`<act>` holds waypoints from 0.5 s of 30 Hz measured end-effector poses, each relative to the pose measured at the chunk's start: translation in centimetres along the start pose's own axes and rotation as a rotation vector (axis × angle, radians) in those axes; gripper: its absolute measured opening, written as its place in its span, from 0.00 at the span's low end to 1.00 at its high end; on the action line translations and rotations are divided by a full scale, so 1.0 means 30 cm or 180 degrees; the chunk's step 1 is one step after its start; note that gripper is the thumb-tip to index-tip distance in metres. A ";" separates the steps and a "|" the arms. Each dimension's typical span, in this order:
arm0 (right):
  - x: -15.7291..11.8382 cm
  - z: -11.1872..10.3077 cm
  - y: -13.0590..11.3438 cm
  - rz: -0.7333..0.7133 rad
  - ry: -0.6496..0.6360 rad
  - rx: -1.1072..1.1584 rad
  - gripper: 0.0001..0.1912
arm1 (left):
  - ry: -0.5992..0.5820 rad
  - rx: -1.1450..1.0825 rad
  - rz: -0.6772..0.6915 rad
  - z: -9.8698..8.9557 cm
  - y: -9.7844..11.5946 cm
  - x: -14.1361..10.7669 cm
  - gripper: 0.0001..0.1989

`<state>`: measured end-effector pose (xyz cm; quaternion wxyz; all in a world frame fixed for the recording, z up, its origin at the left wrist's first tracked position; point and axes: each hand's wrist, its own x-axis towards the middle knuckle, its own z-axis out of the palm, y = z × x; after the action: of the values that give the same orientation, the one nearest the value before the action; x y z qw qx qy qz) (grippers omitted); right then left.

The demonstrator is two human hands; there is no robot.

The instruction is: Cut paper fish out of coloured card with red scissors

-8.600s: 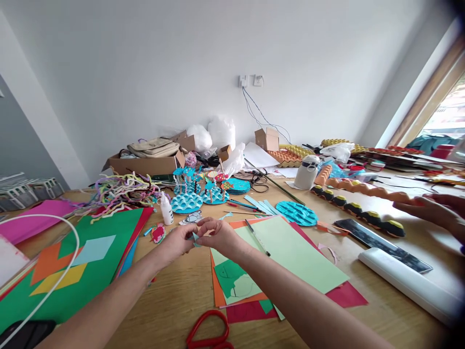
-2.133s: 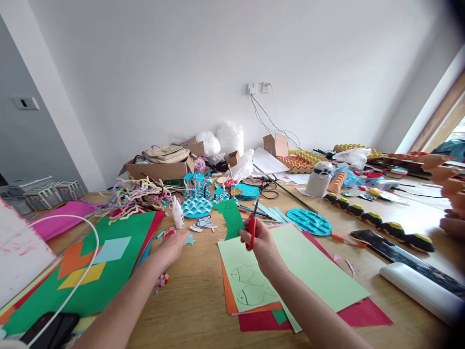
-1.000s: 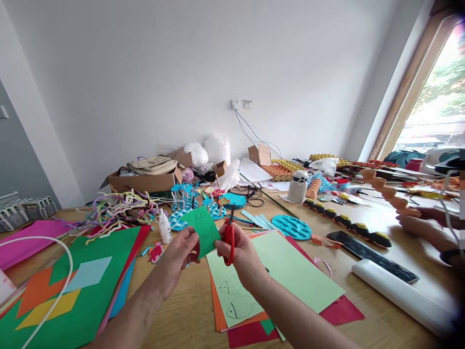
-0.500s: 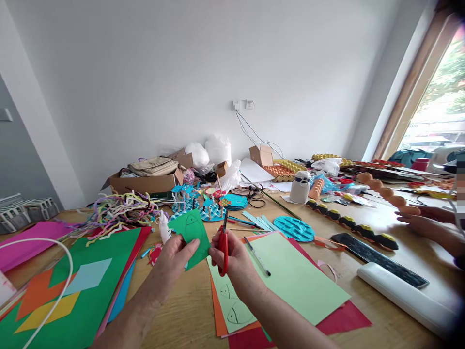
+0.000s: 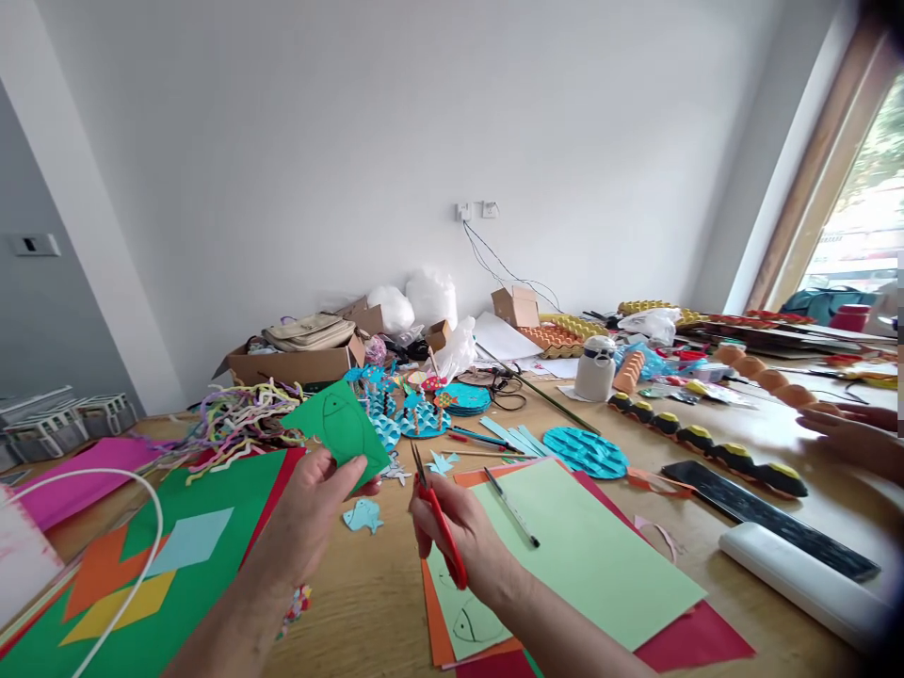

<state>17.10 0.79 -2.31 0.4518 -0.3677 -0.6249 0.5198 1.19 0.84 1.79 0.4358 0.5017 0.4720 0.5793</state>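
Pinched in my left hand (image 5: pixel 329 485) is a piece of green paper (image 5: pixel 337 424) with fish outlines drawn on it. My right hand (image 5: pixel 459 523) grips red-handled scissors (image 5: pixel 443 527), whose blades point away from me, apart from the green paper. Below and between my hands a cut-out light blue fish (image 5: pixel 363 515) lies on the table. Under my right wrist is a pale green sheet (image 5: pixel 579 556) with drawn fish, on top of orange and red sheets. A pen (image 5: pixel 512 508) rests on that sheet.
Coloured sheets (image 5: pixel 190 584) lie at left, with fuzzy craft stems (image 5: pixel 244 424) behind. Paper fish stand on blue bases (image 5: pixel 422 421) beyond my hands. A painted egg-carton strip (image 5: pixel 706 443) and a white case (image 5: pixel 791 584) lie at right. Another person's hand (image 5: pixel 847 433) touches an orange carton strip.
My left hand has moved left with the green paper, and my right hand has turned the scissors leftward. The gap between paper and scissors has widened, uncovering the blue fish. The view has shifted slightly.
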 end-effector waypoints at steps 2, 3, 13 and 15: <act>-0.008 0.005 0.000 0.0061 -0.0128 -0.0201 0.11 | 0.0067 -0.0140 0.0043 -0.003 0.019 -0.003 0.12; -0.011 0.008 0.000 0.0087 -0.0184 -0.0294 0.12 | 0.0082 -0.0155 0.0042 -0.004 0.026 -0.005 0.12; -0.028 0.015 -0.002 0.0149 -0.0435 -0.0580 0.13 | -0.0293 -0.0001 -0.0159 0.002 0.019 -0.006 0.09; -0.028 0.014 -0.001 0.0171 -0.0465 -0.0522 0.13 | -0.0394 0.0002 -0.0182 0.001 0.017 -0.008 0.09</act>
<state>16.96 -0.13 -2.45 0.3594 -0.3812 -0.6865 0.5043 1.23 0.52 2.25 0.4805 0.5230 0.4584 0.5343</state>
